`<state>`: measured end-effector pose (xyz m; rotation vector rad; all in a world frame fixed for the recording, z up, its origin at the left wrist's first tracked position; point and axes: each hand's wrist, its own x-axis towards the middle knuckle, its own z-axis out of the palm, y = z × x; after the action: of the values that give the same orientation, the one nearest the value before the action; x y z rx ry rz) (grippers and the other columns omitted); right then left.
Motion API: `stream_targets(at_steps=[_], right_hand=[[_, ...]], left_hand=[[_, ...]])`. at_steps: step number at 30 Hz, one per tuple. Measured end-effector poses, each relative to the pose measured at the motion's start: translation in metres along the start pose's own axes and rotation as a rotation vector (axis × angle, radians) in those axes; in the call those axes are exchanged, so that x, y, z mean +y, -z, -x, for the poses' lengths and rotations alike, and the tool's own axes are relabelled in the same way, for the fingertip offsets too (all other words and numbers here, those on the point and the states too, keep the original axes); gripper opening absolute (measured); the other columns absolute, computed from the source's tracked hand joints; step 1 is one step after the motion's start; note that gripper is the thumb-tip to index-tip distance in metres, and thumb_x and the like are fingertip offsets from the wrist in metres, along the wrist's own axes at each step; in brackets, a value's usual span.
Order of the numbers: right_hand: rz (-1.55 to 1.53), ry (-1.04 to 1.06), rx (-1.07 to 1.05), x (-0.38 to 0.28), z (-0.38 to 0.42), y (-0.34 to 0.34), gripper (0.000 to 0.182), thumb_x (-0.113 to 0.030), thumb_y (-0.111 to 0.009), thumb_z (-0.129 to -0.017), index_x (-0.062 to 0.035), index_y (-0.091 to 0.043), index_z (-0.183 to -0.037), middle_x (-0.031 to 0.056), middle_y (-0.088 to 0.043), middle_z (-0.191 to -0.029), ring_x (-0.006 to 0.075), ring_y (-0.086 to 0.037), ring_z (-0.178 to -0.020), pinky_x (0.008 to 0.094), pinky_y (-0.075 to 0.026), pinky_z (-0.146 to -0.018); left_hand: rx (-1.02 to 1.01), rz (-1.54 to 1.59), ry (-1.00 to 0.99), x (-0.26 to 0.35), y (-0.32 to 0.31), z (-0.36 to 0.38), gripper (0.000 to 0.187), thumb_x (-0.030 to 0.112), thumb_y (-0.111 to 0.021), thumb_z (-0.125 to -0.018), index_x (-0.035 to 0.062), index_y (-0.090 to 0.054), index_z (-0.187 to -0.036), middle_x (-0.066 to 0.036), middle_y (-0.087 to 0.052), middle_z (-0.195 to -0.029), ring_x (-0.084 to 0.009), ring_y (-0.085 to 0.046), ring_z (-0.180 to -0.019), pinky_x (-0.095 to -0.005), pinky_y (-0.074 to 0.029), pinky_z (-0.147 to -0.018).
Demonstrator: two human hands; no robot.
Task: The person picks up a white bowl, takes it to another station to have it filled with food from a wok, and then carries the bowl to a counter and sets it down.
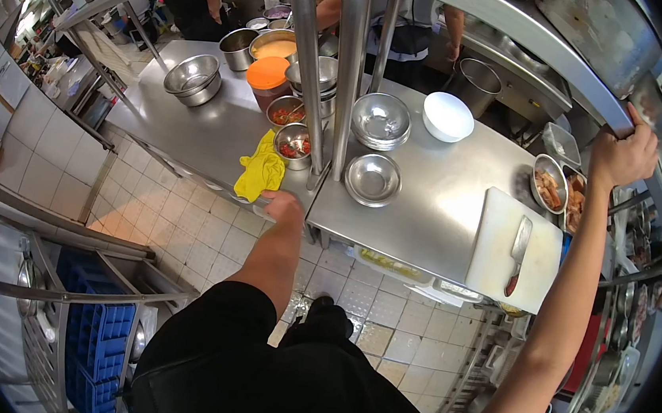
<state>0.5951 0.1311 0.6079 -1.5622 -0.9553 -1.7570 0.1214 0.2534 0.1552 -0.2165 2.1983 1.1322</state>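
Ctr-left of frame: crumpled soft yellow cloth (261, 169) on the counter's front edge, w/ L hand (283, 207) at its lower corner; can't tell if those fingers grip it. Upper right: R hand (625, 154) has fingers curled round the smooth metal shelf edge (596, 97). Near cloth, rd. metal bowl (294, 146) w/ red chopped food. Top ctr: glossy white rd. bowl (448, 117). Right: flat rect. cutting board (518, 248) w/ knife (518, 255). Brushed-metal counter (437, 185), shiny; pale tiled floor (217, 231) below.

Worn on the head, looking forward and steeply down
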Motion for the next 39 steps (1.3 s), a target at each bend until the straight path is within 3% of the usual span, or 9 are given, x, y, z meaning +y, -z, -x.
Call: stream_targets(at_steps=[4,22,39], right_hand=[[0.006,0.001,-0.006,0.0,0.002,0.001,0.03,-0.014,-0.07,-0.068,-0.0296,-0.076,-0.093,-0.0005,-0.066,-0.088,0.0277,-0.062,-0.083,0.0415,-0.045,-0.078],[-0.008,0.016,0.029,0.001,0.0,-0.001,0.027,-0.012,-0.068,-0.072,-0.0286,-0.076,-0.092,-0.0001,-0.064,-0.084,0.0275,-0.061,-0.078,0.0403,-0.044,-0.075],[-0.022,-0.038,-0.029,0.002,0.004,-0.002,0.031,-0.013,-0.067,-0.072,-0.0303,-0.076,-0.095,-0.0001,-0.065,-0.091,0.0284,-0.06,-0.087,0.0428,-0.04,-0.085]], left_hand=[[-0.056,-0.036,-0.015,0.0,0.006,0.001,0.083,0.062,-0.03,-0.1,-0.0139,-0.046,-0.13,-0.035,-0.06,-0.126,-0.0484,-0.06,-0.116,-0.055,-0.047,-0.102],[-0.09,-0.037,-0.006,-0.002,0.004,-0.004,0.082,0.062,-0.029,-0.101,-0.0127,-0.045,-0.132,-0.035,-0.057,-0.13,-0.0488,-0.058,-0.119,-0.0552,-0.045,-0.104],[0.006,-0.02,-0.002,0.002,0.005,0.006,0.08,0.062,-0.034,-0.099,-0.0109,-0.062,-0.117,-0.032,-0.066,-0.116,-0.047,-0.064,-0.11,-0.0537,-0.049,-0.098]])
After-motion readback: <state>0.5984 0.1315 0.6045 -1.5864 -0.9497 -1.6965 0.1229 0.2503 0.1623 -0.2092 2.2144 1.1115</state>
